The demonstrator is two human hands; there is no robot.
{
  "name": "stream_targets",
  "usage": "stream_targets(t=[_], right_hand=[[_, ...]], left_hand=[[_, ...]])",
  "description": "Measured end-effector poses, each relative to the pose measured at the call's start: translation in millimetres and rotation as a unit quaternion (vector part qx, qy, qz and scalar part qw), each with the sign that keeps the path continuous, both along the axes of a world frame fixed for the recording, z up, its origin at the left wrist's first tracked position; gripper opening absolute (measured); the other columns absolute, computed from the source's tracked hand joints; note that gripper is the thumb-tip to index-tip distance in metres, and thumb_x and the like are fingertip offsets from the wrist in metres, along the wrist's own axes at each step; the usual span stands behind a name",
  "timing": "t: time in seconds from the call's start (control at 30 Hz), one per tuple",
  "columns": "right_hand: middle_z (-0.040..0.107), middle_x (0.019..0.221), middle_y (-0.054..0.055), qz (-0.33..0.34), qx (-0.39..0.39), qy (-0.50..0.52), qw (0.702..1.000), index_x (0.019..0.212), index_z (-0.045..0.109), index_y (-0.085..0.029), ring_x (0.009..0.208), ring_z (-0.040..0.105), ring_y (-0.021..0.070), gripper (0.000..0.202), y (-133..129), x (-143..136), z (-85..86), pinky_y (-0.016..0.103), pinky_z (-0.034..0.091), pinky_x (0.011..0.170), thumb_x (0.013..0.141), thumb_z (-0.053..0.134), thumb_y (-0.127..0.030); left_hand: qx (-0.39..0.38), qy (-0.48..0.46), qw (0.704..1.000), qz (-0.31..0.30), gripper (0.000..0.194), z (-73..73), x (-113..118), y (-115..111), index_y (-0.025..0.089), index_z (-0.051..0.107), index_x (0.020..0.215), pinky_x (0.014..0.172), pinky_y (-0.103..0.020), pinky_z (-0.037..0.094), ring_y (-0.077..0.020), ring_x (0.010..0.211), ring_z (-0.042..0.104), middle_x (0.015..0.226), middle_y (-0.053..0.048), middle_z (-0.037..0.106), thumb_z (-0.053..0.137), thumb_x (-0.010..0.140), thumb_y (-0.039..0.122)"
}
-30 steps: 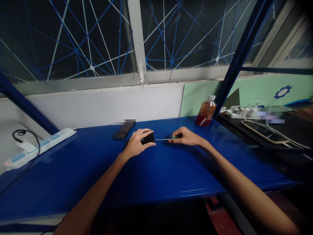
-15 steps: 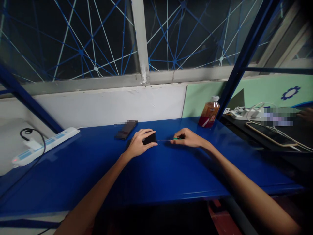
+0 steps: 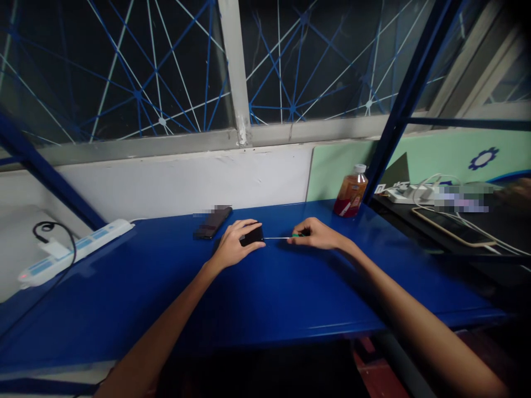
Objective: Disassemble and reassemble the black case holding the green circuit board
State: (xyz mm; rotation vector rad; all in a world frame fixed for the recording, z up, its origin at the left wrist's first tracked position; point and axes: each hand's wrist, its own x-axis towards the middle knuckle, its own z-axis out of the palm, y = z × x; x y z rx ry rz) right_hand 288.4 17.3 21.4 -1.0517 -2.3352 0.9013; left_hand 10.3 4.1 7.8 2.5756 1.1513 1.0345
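My left hand (image 3: 235,244) is closed around a small black box-like object (image 3: 252,237), thumb at its near side and fingers over the far side. What kind of object it is, I cannot make out. From the right, my right hand (image 3: 314,234) grips the green handle of a screwdriver (image 3: 276,238). Its thin metal shaft runs level to the left, and the tip reaches the right end of the black object. Most of the handle is hidden by my fingers. Behind my left hand, a dark smartphone (image 3: 213,222) lies on the blue table (image 3: 265,298).
A bottle of reddish-brown drink (image 3: 350,190) stands at the back right. A white power strip (image 3: 78,251) with a black cable lies at the left. On the dark neighbouring table are another phone (image 3: 452,226) and white cables; part of another person's hand (image 3: 516,193) shows there, blurred.
The whole view has shifted slightly, with things at the right appearing a little further left. Both hands keep their grips, and the screwdriver stays against the black object.
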Motion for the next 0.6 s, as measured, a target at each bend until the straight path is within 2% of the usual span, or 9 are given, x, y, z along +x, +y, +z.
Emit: stream_targets(t=[0.17,0.6], right_hand=[[0.036,0.054,-0.005,-0.003,-0.008,-0.005,1.0,0.066,0.062,-0.015,0.05,0.026,0.0086,0.04,1.9,0.2,-2.8,0.025,0.02,0.046,0.08,0.056,-0.052],[0.036,0.055,-0.005,-0.005,-0.003,-0.014,1.0,0.063,0.059,-0.016,0.051,0.027,0.0084,0.04,2.0,1.4,-1.2,0.025,0.021,0.047,0.08,0.056,-0.052]], left_hand=[[0.001,0.007,1.0,-0.002,0.045,-1.1,0.4,1.4,0.028,0.059,0.12,0.097,-0.045,0.043,-0.0253,0.113,0.053,0.124,-0.006,0.059,0.066,0.079,0.046],[0.003,0.012,1.0,0.005,0.044,-0.9,0.9,0.1,0.028,0.06,0.119,0.097,-0.045,0.043,-0.0253,0.114,0.053,0.125,-0.006,0.058,0.067,0.079,0.046]])
